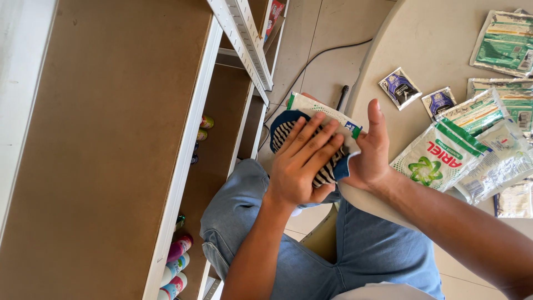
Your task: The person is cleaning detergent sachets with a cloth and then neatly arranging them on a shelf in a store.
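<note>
My left hand (300, 166) lies flat, fingers spread, on a black-and-white striped cloth with a blue edge (286, 125). The cloth is pressed against a white and green sachet (313, 108). My right hand (372, 158) grips that sachet from the other side, its thumb pointing up along the packet's edge and its fingers hidden behind. Both hands meet above my knees in blue jeans (366, 250), just off the rim of a beige round table (433, 50).
Several white-green sachets (436, 155), two small purple ones (400, 88) and green packets (505, 41) lie on the table. A brown shelf unit with white rails (111, 139) stands at left, with colourful bottles (177, 261) on a lower level. A black cable (316, 55) crosses the tiled floor.
</note>
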